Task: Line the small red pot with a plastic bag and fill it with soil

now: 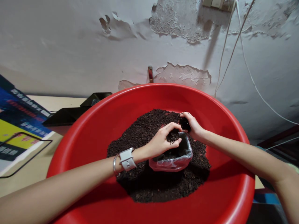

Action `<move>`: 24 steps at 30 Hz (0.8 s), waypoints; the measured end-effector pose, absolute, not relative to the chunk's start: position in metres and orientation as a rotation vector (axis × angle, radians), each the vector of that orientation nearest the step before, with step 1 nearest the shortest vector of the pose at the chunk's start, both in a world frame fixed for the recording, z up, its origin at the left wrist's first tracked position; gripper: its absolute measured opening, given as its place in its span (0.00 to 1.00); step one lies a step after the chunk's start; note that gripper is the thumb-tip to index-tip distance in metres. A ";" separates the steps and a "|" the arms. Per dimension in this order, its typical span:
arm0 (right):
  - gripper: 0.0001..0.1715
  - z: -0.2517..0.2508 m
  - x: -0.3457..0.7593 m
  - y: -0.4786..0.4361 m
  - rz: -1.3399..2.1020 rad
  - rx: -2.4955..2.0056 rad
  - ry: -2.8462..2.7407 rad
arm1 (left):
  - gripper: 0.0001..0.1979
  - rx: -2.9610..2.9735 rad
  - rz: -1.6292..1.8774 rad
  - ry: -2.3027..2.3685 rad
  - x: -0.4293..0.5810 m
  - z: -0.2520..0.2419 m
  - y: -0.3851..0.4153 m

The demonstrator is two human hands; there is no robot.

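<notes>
A wide red basin (233, 127) holds a heap of loose dark tea leaves (135, 133). In the middle of the heap stands a small box-shaped container lined with a clear plastic bag (170, 164), its mouth facing up and the film folded over its rim. My left hand (161, 141), with a white watch and a bracelet at the wrist, is curled around a clump of tea leaves above the container's left side. Just beyond the container's far edge, my right hand (192, 126) cups more dark leaves, and some bits stick to its fingers.
Left of the basin, a printed box or board (18, 124) and black trays (67, 116) are on a pale table (56, 101). White cables (245, 59) hang at the right along a peeling wall (70, 46).
</notes>
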State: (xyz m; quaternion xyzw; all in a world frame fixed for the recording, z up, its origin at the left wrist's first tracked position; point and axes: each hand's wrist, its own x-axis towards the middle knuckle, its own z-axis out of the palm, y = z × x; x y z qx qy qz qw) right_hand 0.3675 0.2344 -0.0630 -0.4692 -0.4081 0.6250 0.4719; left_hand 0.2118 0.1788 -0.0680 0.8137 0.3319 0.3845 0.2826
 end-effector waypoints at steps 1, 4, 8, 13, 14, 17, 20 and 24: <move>0.15 -0.063 0.368 0.234 1.531 -1.151 -0.996 | 0.09 2.174 1.028 0.895 0.212 -0.068 0.179; 0.15 -0.063 0.368 0.234 1.528 -1.153 -0.993 | 0.09 2.155 1.019 0.904 0.213 -0.067 0.178; 0.15 -0.063 0.367 0.234 1.532 -1.150 -0.994 | 0.09 2.154 1.007 0.889 0.212 -0.070 0.179; 0.16 -0.066 0.368 0.236 1.538 -1.139 -0.991 | 0.09 2.157 1.008 0.874 0.212 -0.069 0.179; 0.16 -0.067 0.368 0.237 1.537 -1.135 -0.988 | 0.09 2.156 1.004 0.869 0.212 -0.068 0.179; 0.15 -0.068 0.368 0.238 1.532 -1.110 -0.976 | 0.12 2.140 0.966 0.853 0.212 -0.067 0.179; 0.14 -0.068 0.367 0.237 1.531 -1.094 -0.968 | 0.17 2.103 0.926 0.819 0.212 -0.065 0.178; 0.14 -0.064 0.366 0.234 1.523 -1.129 -0.969 | 0.17 2.185 0.880 0.800 0.212 -0.063 0.176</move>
